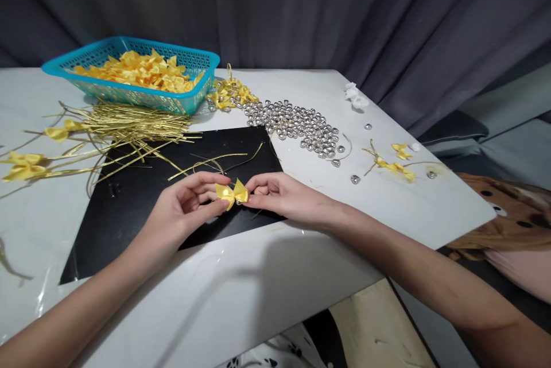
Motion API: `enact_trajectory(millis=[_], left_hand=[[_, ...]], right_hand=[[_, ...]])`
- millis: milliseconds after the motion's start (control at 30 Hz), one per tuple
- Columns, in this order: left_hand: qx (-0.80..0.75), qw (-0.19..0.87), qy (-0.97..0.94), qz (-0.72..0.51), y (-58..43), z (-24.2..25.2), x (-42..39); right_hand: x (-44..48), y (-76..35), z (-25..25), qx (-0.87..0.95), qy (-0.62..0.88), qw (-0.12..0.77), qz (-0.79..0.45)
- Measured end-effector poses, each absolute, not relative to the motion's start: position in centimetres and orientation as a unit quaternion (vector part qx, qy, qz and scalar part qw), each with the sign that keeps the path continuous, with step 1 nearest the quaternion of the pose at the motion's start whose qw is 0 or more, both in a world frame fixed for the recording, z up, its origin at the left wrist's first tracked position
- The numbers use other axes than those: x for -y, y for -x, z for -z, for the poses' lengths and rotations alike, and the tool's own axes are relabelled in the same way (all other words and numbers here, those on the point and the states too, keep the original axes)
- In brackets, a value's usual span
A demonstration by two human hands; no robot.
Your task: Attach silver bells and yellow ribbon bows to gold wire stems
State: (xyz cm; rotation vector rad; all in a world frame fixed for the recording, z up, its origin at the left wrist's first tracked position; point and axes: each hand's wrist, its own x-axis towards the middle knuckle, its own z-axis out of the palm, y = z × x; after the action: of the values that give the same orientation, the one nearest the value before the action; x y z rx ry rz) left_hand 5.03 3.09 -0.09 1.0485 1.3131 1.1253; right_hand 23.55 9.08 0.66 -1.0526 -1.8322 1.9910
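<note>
A yellow ribbon bow (232, 193) is held up between both hands, over a black mat (142, 213). My left hand (189, 201) pinches the bow's left loop between thumb and fingers. At the right loop, the thumb and forefinger of my right hand (275, 193) are closed on it. A small shiny bead seems to sit at the bow's lower middle, partly hidden by the fingertips. Thin gold wire ties (206, 164) lie on the mat just beyond the hands.
A blue basket (150, 98) full of yellow bows stands at the back left. Gold ties (133, 124) are heaped before it. Silver beads (301, 124) spread over the white table (387, 213). More bows (390, 167) lie at right, and white crumpled scraps (355, 96) at the back.
</note>
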Motion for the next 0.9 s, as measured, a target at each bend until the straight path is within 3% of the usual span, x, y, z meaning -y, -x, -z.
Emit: enact_trajectory(millis=[367,567,700,900], left_hand=[[-0.522,0.564,-0.438,-0.467,-5.0,0.0,-3.2],[-0.497,0.583,-0.451,-0.458,-5.1,-0.3,-3.2],[-0.535,0.569,-0.415,-0.466,-5.5,-0.8,-3.1],[-0.552,0.634,-0.342,-0.420,-5.9,-1.0,-2.3]], right_hand=[[-8.9,-23.4,-0.9,0.629,0.365,0.135,-0.673],[-8.8,-23.5,-1.1,0.639,0.342,0.089,-0.683],[-8.3,-23.1,-0.7,0.616,0.338,0.166,-0.692],[-7.4,-22.4,0.0,0.611,0.351,0.271,-0.656]])
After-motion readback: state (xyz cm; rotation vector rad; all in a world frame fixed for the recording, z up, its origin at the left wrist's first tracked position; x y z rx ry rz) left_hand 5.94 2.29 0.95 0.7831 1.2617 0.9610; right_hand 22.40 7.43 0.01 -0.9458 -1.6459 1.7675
